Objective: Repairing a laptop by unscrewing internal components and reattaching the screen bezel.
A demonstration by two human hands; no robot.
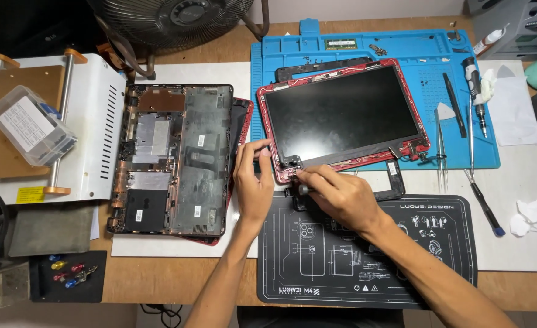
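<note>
Left hand [253, 182]: I am resting it on the counter [523, 255] just left of the screen's lower left corner, thumb and forefinger curled near that corner and pinching nothing that I can see.
Right hand [335, 195]: I am closing it round a small screwdriver [303, 189], its dark handle showing under my fingers and its tip pointing at the hinge corner [289, 165].
Screen [343, 115]: I am working on the laptop lid with its red rim; it is lying face up, half on the blue mat [365, 51] and half over the black mat [365, 249], glass dark, hinge brackets bare at both lower corners.
Base [174, 159]: it is lying well to the left on a white sheet, opened up and mostly stripped, with only shields and stickers showing inside.
Done so far, as I judge it: the lid is already off the base, and a black bezel strip [323, 65] is lying loose behind the screen.
Left to do, as I judge it: I am only at the left hinge; the panel is sitting in its red shell and the right hinge [415, 150] looks untouched.
Tools: tweezers [441, 152], a pen-shaped driver [476, 97] and a blue-handled driver [486, 209] are lying to the right.
Other things: a fan [171, 18] is standing at the back, and a clear parts box [30, 124] is sitting far left.
</note>
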